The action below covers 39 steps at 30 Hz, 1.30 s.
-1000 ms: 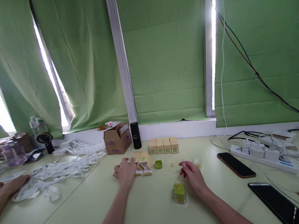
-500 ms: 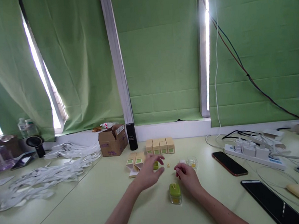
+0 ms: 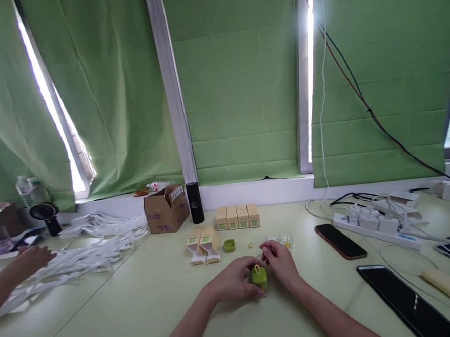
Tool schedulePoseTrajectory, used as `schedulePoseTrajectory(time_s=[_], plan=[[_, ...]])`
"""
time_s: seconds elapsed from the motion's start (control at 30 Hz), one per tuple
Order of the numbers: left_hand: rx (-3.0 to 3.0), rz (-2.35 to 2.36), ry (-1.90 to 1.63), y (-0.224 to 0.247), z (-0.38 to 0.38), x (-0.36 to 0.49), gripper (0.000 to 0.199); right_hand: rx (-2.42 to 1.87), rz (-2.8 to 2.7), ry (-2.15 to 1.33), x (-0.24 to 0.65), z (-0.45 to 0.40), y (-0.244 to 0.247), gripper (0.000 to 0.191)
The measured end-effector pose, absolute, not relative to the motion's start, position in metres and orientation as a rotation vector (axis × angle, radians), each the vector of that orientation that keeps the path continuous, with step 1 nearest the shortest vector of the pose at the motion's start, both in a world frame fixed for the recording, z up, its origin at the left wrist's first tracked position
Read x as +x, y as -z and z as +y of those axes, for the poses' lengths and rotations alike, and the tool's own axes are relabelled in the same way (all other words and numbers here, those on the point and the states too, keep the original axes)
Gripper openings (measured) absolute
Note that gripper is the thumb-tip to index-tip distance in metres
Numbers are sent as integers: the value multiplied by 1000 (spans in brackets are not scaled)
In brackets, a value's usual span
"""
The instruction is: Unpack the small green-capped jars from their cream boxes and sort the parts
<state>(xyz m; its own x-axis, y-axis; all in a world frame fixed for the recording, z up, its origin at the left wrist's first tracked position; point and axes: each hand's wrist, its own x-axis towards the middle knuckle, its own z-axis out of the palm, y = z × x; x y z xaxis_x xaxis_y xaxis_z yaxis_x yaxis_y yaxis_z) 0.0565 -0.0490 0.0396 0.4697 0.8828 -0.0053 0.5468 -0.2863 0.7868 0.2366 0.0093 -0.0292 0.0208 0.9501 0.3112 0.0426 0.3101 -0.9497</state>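
My left hand (image 3: 238,280) is closed around a small clear jar with a green lid (image 3: 259,276), which stands upright on the table. A pale yellow-green loop sticks up from the lid. Just right of the jar is my right hand (image 3: 281,262), fingertips pinched together; whatever they hold, if anything, is too small to make out. Beyond the hands lie a loose green lid (image 3: 229,245) and a tiny yellowish piece (image 3: 250,245). A clear jar (image 3: 286,240) and a small white piece (image 3: 270,238) sit behind my right hand, partly covered.
Two opened cartons (image 3: 203,244) lie left of the green lid, with a row of several small boxes (image 3: 237,217) behind. A cardboard box (image 3: 165,211) and black cylinder (image 3: 195,203) stand farther back. Phones (image 3: 341,241) and a power strip (image 3: 375,230) lie right. Another person's hand (image 3: 34,258) is over white straps (image 3: 96,254).
My left hand has come down and toward me from near the loose green lid and taken hold of the jar. My right hand stays pinched. Another person's hand has reached in from the left.
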Motion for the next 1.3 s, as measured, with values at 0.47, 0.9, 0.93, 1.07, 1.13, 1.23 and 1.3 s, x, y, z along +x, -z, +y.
schedulePoseTrajectory(time_s=[0.47,0.9,0.93,1.07,1.13,1.23,1.3], plan=[[1517,962,-1229,-17,-19,47,61,-657,-1496,-1091,229,-29,2,43],[1357,919,-1369,-10,-22,49,65,-515,-993,-1515,227,-15,7,46],[1374,935,-1376,-10,-23,49,63,-519,-986,-1515,228,-14,7,46],[1445,1003,-1427,-12,-23,50,60,-527,-978,-1499,227,-13,8,48],[1453,1007,-1451,-12,-22,50,59,-541,-1016,-1457,226,-12,8,51],[1456,1000,-1469,-10,-21,51,56,-577,-1151,-1344,224,-13,9,54],[1448,989,-1482,-9,-21,51,52,-601,-1208,-1266,223,-14,8,53]])
